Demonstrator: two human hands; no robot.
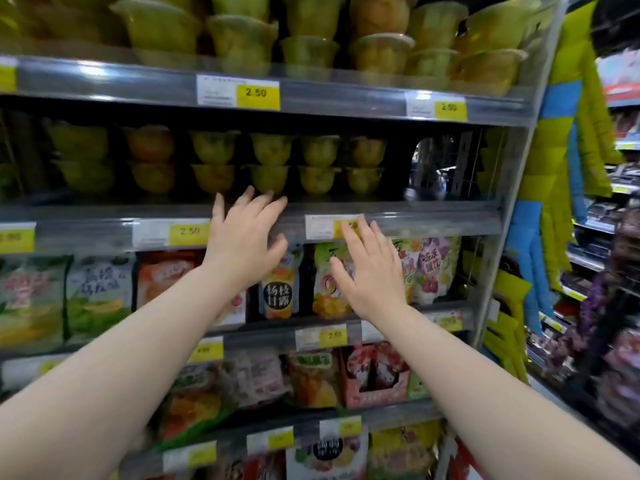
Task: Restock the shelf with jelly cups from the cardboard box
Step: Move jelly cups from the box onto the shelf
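Both of my hands are up at the jelly-cup shelf [433, 221], and neither holds anything. My left hand [242, 240] has its fingers spread, the tips over the shelf's front rail just below the jelly cups [268, 161]. My right hand [372, 275] is lower, flat and loose in front of the snack pouches [278, 292] on the tier beneath. This looks like a pause between loads, either checking or straightening the row rather than placing a cup.

The cardboard box is not in view, so the next move likely calls for turning back to it for more stock, then filling the bare stretch at the row's right end.

The cups are clear plastic tubs of yellow-green and orange jelly, stacked two high along the middle tier. A fuller row sits on the tier above.
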